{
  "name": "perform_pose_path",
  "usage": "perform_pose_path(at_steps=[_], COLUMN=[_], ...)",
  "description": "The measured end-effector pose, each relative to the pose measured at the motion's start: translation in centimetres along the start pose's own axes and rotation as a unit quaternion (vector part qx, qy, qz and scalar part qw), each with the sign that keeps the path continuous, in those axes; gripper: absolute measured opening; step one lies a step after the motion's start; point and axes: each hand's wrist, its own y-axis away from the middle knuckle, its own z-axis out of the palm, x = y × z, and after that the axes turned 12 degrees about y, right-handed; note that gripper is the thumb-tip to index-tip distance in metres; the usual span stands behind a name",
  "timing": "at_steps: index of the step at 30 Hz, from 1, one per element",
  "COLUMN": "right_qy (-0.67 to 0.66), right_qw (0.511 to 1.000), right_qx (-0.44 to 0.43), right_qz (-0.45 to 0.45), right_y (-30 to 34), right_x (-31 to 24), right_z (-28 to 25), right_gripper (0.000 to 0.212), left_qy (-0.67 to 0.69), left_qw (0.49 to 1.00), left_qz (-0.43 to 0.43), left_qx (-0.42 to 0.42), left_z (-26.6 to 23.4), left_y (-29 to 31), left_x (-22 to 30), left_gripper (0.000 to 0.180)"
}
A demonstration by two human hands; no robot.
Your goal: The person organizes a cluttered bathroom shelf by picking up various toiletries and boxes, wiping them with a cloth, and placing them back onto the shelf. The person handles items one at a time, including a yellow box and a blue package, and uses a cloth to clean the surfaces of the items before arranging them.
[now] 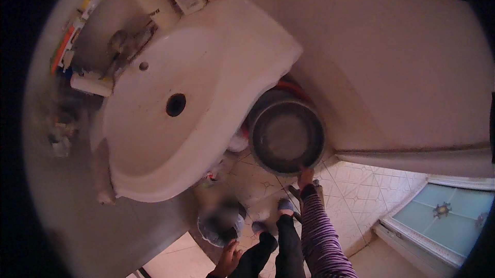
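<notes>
White sink [216, 79], round grey basin [315, 133]

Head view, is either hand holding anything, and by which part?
The right hand appears to hold the basin by its near rim; the left hand appears to hold nothing.

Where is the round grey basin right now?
In the head view, the grey basin is right of centre, beside the right side of the white sink, with the person's right hand at its near rim.
</notes>
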Motion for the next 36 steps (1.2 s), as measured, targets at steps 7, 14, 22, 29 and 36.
perform_pose_path(at_steps=[7,14,22,29,36], right_qy=[-0.281,-0.392,-0.289,-0.448,0.124], right_qw=[0.946,0.870,0.928,0.860,0.983], right_qx=[0.146,-0.131,0.193,0.034,-0.040], right_qz=[0.071,0.268,0.137,0.242,-0.127], right_y=[-9.7,-16.2,-18.3,-12.5,17.5], right_x=[5.9,-5.2,3.5,-3.5,6.3], right_z=[16.9,16.5,18.9,13.0,9.1], right_gripper=[0.054,0.056,0.033,0.062,0.048], left_qy=[0.037,-0.020,-0.143,0.287,0.471], left_qw=[0.999,0.987,0.986,0.957,0.865], left_qz=[0.002,-0.157,0.075,-0.025,0.167], left_qx=[0.021,-0.011,-0.044,0.043,-0.054], left_z=[1.6,0.3,3.0,3.5,0.8], left_y=[-1.5,-0.3,-0.8,3.1,-0.5], left_x=[-6.3,-8.1,-12.9,-11.5,0.3], left_gripper=[0.035,0.036,0.040,0.040,0.053])
